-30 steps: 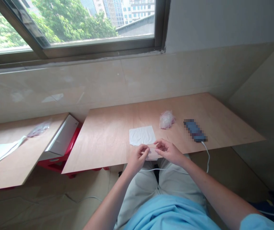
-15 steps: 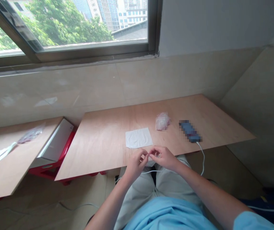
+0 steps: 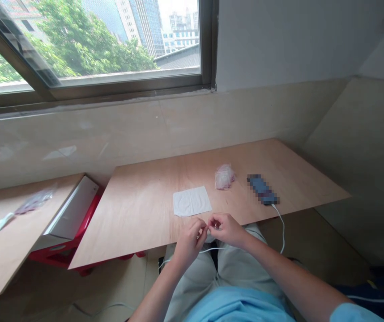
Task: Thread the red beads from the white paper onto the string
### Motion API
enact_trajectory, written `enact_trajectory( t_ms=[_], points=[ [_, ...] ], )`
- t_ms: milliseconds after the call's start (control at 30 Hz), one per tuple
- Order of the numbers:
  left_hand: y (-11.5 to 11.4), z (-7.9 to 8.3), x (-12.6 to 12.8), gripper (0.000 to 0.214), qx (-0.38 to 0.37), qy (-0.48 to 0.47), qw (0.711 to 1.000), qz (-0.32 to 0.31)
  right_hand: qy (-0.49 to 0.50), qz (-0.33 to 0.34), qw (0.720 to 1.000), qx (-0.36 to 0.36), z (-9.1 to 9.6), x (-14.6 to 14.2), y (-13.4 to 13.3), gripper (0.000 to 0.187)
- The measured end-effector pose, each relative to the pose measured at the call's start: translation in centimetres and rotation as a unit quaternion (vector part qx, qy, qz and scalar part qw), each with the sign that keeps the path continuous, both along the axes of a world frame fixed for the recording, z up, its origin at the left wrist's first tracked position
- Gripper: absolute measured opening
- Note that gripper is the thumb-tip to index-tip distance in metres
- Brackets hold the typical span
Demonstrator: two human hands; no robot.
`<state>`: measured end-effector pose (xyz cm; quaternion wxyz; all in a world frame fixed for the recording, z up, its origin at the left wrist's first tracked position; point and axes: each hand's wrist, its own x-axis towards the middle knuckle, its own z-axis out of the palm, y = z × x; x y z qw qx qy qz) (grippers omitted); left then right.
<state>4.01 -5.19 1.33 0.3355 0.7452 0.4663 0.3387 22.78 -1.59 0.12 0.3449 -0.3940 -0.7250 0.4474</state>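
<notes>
The left hand [image 3: 189, 243] and right hand [image 3: 226, 230] were held together over the near edge of the worktop [image 3: 138, 219], their fingers [image 3: 200, 226] pinched almost shut on a thin pale strand [image 3: 208, 226], too small to identify, just below a white cloth square [image 3: 192, 201].

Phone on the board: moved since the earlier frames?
No. The phone sits in the same spot beside the plastic bag and the white cloth; only the head view has shifted.
</notes>
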Motion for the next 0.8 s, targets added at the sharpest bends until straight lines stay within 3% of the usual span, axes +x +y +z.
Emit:
enact_trajectory(
  t_ms=[267, 533, 700, 800],
  points=[
    [0.1, 0.5, -0.5, 0.02, -0.017, -0.032, 0.999, 0.024, 0.007, 0.019, 1.0, -0.017, 0.1, 0.3, 0.5, 0.007],
    [1.7, 0.9, -2.1, 0.022, -0.025, -0.081, 0.989, 0.118, 0.025, 0.006, 0.999, -0.045, -0.2, 1.1, 1.5, 0.012],
    [2.6, 1.2, -4.0, 0.024, -0.015, -0.126, 0.969, 0.214, 0.028, -0.044, 0.997, -0.061, -0.6, 1.8, 2.1, 0.015],
    [2.5, 0.9, -3.7, 0.025, -0.031, -0.131, 0.971, 0.195, 0.061, -0.058, 0.994, -0.076, -1.0, 1.2, 1.8, 0.019]
  ],
)
